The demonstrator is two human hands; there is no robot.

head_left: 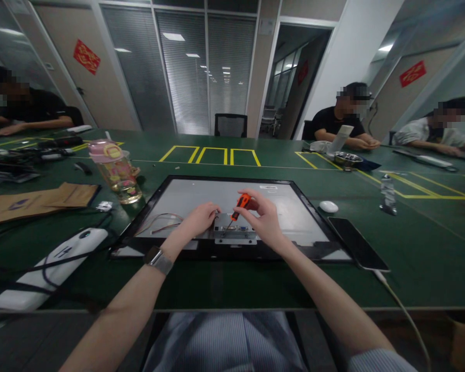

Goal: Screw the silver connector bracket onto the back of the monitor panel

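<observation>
**While the screwdriver [241, 202] bears on the bracket [234, 235], a slip threatens**

Its orange handle is gripped in the closed right hand [264, 219], tip down on the metal bracket at the back of the monitor panel [294, 206], which lies flat on the bench [256, 289] at centre frame. The left hand [199, 219] pinches beside the tip; whether it holds anything I cannot tell. A tilted tip could skid and score the panel. At left, a pink-lidded bottle [118, 173] holds yellowish liquid.
</observation>
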